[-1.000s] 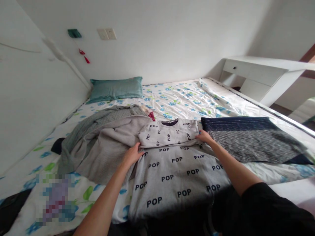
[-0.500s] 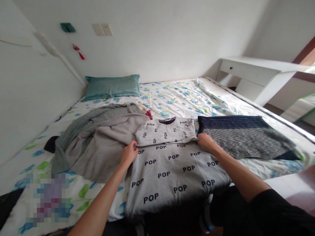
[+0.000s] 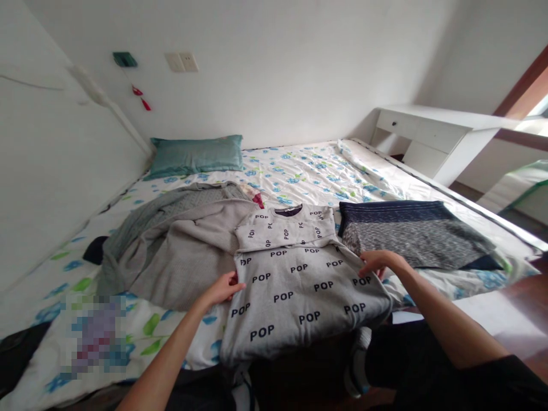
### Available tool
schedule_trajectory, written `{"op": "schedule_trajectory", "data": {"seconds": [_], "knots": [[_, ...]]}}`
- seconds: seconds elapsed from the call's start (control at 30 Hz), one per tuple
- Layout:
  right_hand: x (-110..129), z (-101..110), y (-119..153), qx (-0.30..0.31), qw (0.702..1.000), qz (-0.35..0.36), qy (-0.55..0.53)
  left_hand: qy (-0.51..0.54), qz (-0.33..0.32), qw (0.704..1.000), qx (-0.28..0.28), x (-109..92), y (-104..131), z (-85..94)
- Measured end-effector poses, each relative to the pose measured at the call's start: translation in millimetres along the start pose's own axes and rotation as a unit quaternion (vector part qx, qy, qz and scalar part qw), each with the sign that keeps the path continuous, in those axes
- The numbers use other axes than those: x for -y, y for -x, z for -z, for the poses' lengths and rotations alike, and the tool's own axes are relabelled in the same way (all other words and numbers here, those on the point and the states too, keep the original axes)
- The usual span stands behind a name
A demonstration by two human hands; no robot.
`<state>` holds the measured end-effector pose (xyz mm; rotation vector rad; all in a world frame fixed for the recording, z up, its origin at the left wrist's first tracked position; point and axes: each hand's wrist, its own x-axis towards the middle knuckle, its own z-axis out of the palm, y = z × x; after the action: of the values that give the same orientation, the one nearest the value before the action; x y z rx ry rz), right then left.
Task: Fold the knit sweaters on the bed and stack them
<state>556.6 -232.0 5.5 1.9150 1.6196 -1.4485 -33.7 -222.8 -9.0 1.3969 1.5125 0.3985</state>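
Observation:
A grey sweatshirt (image 3: 295, 285) printed with POP lies on the bed, its sleeves folded across the upper part below the dark neckline. Its lower end hangs over the bed's front edge. My left hand (image 3: 226, 286) is at the left side edge of the sweatshirt, fingers curled, with the thumb over the fabric. At the right side edge is my right hand (image 3: 377, 262), fingers bent against the cloth. Whether either hand grips the fabric is hard to tell.
Grey knitwear (image 3: 184, 257) is heaped on the left. A folded navy and grey garment (image 3: 411, 234) lies on the right. Farther back are a green pillow (image 3: 197, 156) and a white desk (image 3: 428, 134). A flowered sheet (image 3: 299, 171) covers the bed.
Both hands have come down the sides of the sweatshirt, away from the fold at its chest, which they were touching before. The view has shifted slightly.

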Motion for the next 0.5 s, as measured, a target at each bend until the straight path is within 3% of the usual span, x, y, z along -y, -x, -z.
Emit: {"op": "schedule_trajectory", "data": {"seconds": [0.07,0.23,0.37,0.5], "knots": [[-7.1,-3.0,7.1,0.044,0.999,0.005,-0.033,-0.025,0.024,0.999,0.028,2.0,12.1,-7.2],[-15.3,-23.0,17.4,0.064,0.998,-0.011,0.008,-0.071,0.105,0.991,0.037,9.2,42.1,-28.0],[-21.1,-33.9,25.1,0.101,0.994,0.034,-0.036,-0.070,0.103,0.989,0.076,9.9,62.4,-34.6],[-21.3,-43.4,28.9,0.155,0.987,0.000,-0.035,-0.131,0.063,0.985,0.094,6.4,78.6,-25.8]]}}
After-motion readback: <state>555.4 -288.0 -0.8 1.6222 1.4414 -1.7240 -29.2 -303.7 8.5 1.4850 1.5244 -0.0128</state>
